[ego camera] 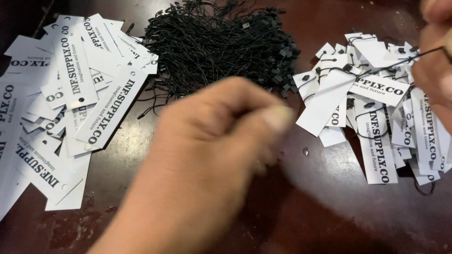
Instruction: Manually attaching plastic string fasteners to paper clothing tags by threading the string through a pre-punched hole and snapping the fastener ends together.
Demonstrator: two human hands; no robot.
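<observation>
Pinching black string [405,59] in right hand [435,61] (above strung tags [376,122]).

The tags [70,94] are matt white paper or card. The strings [212,42] look like thin black cord with small plastic locks. The table [329,211] is dark, glossy wood.

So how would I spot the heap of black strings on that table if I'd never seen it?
Start from the dark brown wooden table. Two spreads of white paper tags lie on it, loose ones left, strung ones right. Between them, at the far edge, sits the tangled black string heap, the only all-black pile.
</observation>
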